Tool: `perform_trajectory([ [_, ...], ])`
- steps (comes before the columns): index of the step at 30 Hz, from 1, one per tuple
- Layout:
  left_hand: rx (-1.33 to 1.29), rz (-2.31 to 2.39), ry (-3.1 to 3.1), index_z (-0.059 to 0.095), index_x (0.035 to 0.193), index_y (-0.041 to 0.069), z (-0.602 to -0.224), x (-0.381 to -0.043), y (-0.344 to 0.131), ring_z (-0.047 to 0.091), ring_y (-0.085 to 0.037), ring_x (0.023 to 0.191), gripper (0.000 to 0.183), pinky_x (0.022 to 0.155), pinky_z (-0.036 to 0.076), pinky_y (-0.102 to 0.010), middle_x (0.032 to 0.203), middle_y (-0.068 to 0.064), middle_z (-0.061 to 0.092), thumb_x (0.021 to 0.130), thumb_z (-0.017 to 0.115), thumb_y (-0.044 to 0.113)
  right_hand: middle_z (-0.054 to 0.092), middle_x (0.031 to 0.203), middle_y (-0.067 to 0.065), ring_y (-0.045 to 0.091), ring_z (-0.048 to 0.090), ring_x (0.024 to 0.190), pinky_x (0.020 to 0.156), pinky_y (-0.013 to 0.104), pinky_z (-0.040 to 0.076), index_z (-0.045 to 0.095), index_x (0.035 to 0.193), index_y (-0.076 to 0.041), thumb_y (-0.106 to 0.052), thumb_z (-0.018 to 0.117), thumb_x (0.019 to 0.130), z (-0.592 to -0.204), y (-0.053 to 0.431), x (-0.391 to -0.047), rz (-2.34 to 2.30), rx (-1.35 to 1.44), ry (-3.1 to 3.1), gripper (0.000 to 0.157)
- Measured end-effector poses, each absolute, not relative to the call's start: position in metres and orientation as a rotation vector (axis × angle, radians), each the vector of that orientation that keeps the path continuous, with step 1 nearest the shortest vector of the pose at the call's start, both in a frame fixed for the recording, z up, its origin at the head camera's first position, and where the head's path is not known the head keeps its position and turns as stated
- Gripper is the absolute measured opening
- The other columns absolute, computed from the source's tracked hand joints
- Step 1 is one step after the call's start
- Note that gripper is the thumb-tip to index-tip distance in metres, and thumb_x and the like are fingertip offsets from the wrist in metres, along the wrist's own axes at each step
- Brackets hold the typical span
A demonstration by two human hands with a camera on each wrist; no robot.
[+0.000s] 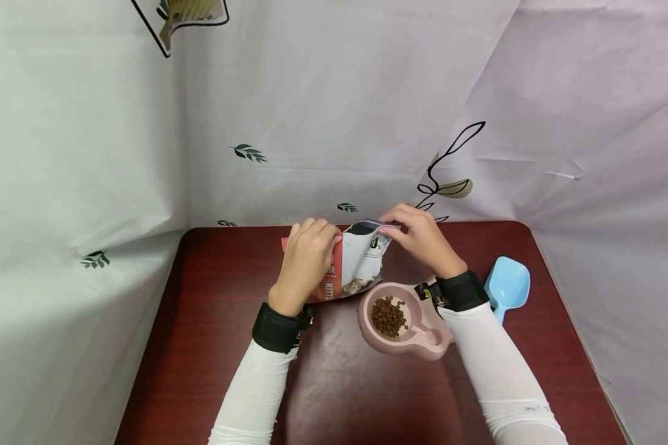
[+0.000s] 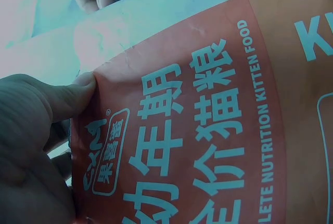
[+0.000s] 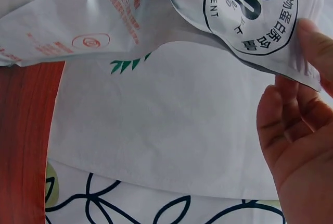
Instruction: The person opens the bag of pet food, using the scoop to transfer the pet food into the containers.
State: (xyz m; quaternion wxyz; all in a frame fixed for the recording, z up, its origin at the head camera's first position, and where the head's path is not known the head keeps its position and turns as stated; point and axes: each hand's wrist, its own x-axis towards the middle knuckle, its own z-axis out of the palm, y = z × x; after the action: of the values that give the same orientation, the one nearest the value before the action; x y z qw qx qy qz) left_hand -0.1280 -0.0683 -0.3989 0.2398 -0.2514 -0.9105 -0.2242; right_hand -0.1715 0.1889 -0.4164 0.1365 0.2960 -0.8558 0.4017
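A red and white bag of kitten food (image 1: 360,262) is held up at the back of the table, its dark opening showing at the top in the head view. My left hand (image 1: 307,256) grips the bag's red left end; in the left wrist view the thumb (image 2: 78,91) presses on its printed face. At the other top corner my right hand (image 1: 419,238) pinches the bag's edge between thumb and fingers, also seen in the right wrist view (image 3: 304,120). Just in front of the bag stands a pink bowl (image 1: 375,342) with brown kibble (image 1: 388,316) in it.
A light blue scoop (image 1: 508,283) lies right of the bowl, beside my right wrist. The dark red table (image 1: 222,321) ends at a white patterned cloth (image 1: 311,123) behind and at both sides. My right forearm passes over the bowl's right end.
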Motion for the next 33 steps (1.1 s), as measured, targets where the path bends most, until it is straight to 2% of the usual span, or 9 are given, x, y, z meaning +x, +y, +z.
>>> perform_trajectory([
  [5,-0.693,-0.666,-2.474,0.073,0.093,0.008,-0.401,-0.129,-0.071,0.062,-0.024,0.085,0.012,0.070,0.039,-0.038,0.087,-0.004,0.070,0.100,0.069,0.017,0.070,0.089,0.001,0.010,0.058,0.076,0.066,0.017,0.043,0.078,0.092,-0.009,-0.009,0.081,0.089,-0.418,0.186,-0.170,1.185,0.835,-2.447,0.005],
  [13,-0.686,-0.691,-2.482,0.073,0.093,0.009,-0.400,-0.129,-0.074,0.061,-0.024,0.085,0.013,0.070,0.038,-0.038,0.087,-0.003,0.070,0.100,0.069,0.019,0.069,0.087,0.002,0.011,0.057,0.075,0.066,0.018,0.043,0.077,0.090,-0.009,-0.006,0.080,0.089,-0.420,0.182,-0.169,1.142,0.846,-2.421,0.005],
  [16,-0.684,-0.693,-2.486,0.073,0.093,0.008,-0.400,-0.129,-0.075,0.061,-0.024,0.085,0.014,0.070,0.038,-0.038,0.087,-0.003,0.070,0.100,0.068,0.020,0.071,0.093,0.003,0.012,0.060,0.079,0.068,0.020,0.047,0.077,0.097,-0.008,-0.006,0.079,0.091,-0.417,0.180,-0.168,1.116,0.853,-2.455,0.007],
  [21,-0.689,-0.701,-2.483,0.073,0.094,0.008,-0.400,-0.130,-0.075,0.061,-0.024,0.086,0.014,0.070,0.038,-0.039,0.087,-0.004,0.069,0.101,0.068,0.019,0.073,0.110,0.006,0.016,0.066,0.090,0.074,0.028,0.054,0.076,0.117,-0.009,-0.011,0.081,0.090,-0.410,0.176,-0.168,1.093,0.913,-2.493,0.028],
  [23,-0.689,-0.704,-2.480,0.073,0.093,0.008,-0.400,-0.130,-0.075,0.061,-0.024,0.085,0.014,0.070,0.038,-0.039,0.087,-0.004,0.069,0.100,0.068,0.019,0.073,0.112,0.006,0.018,0.067,0.095,0.079,0.032,0.054,0.076,0.120,-0.009,-0.013,0.082,0.090,-0.408,0.173,-0.169,1.087,0.945,-2.496,0.031],
  [26,-0.686,-0.703,-2.482,0.072,0.093,0.009,-0.401,-0.130,-0.075,0.061,-0.024,0.085,0.014,0.070,0.038,-0.039,0.086,-0.003,0.069,0.100,0.068,0.020,0.073,0.108,0.005,0.019,0.068,0.098,0.082,0.035,0.053,0.077,0.115,-0.009,-0.013,0.082,0.089,-0.407,0.169,-0.171,1.083,0.971,-2.487,0.027],
  [33,-0.681,-0.712,-2.477,0.073,0.092,0.009,-0.400,-0.130,-0.076,0.061,-0.024,0.085,0.012,0.071,0.039,-0.039,0.087,-0.003,0.070,0.099,0.070,0.018,0.073,0.094,0.002,0.015,0.067,0.085,0.075,0.029,0.052,0.079,0.098,-0.009,-0.009,0.082,0.088,-0.411,0.164,-0.173,1.104,0.978,-2.416,0.010],
])
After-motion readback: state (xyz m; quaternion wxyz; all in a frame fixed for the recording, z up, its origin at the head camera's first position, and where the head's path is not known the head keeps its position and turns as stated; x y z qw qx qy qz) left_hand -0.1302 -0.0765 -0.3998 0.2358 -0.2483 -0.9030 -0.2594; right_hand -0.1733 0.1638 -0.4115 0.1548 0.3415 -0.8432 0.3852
